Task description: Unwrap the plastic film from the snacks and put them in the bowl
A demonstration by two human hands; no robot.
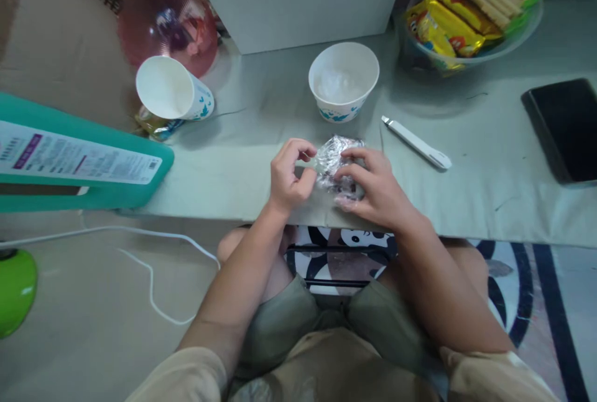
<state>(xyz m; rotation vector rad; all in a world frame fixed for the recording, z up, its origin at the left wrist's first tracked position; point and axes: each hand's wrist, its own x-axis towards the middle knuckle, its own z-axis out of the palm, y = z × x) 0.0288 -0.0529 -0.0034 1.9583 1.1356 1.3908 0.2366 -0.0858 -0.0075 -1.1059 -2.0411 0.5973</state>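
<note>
Both hands meet over a small packet wrapped in clear crinkled film (336, 162), which lies on the table (466, 203) close to its near edge, in the middle of the view. The left hand (288, 176) is at the left side of the packet; its thumb and first finger are closed together and pinch the film at that end, while the other fingers are curled in. The right hand (375, 187) lies over the right and near part of the packet, with the fingers bent and pressing on the wrapping, so the packet is held between both hands. What is inside the film is dark, but I cannot tell what it is.

Just behind the packet, farther on the table, stands a white paper bowl (344, 80) with blue marks. To the right of the hands lies a white utility knife (416, 142), apart from them. A paper cup (173, 89) lies on its side at the far left. A clear bowl of snack packets (471, 16) is at the far right, and a dark phone (564, 128) lies at the right edge.
</note>
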